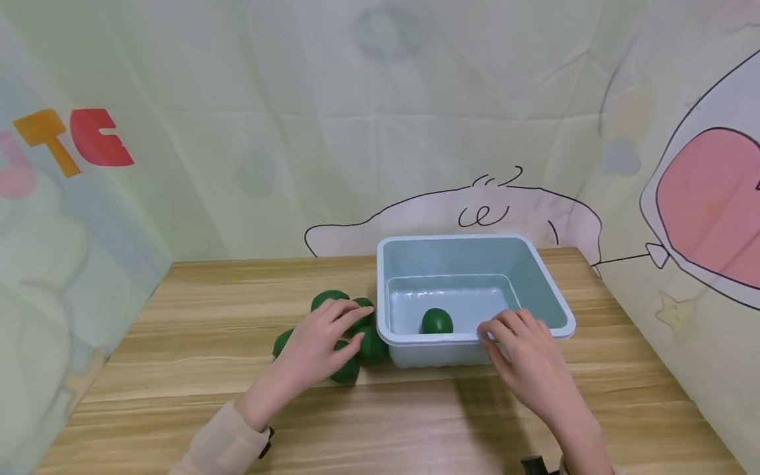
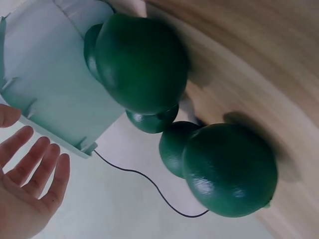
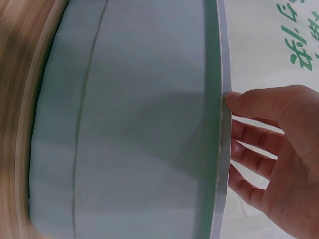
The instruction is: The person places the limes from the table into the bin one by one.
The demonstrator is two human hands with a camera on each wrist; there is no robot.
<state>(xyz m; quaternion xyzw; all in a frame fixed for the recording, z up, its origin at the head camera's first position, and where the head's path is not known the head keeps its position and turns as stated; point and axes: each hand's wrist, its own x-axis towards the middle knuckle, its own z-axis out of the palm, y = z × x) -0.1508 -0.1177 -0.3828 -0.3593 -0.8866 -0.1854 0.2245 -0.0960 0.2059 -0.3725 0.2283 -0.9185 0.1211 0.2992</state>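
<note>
A light blue plastic basin (image 1: 451,355) stands on the wooden table, one green lime (image 1: 437,320) inside it. More limes (image 2: 229,169) lie in a group against its left side. My left hand (image 1: 317,340) hovers over this group, fingers spread and loosely bent. In the left wrist view, that hand (image 2: 32,184) shows an empty palm, apart from the limes. At the front rim, my right hand (image 1: 528,359) holds the basin's edge. The right wrist view has its thumb on the rim (image 3: 225,129) and the other fingers (image 3: 254,134) behind it.
The wooden table (image 1: 225,316) reaches back to a printed cloth wall (image 1: 267,132) with cartoon drawings. Similar cloth stands along the left and right sides. Bare wood shows left of the limes and in front of the basin.
</note>
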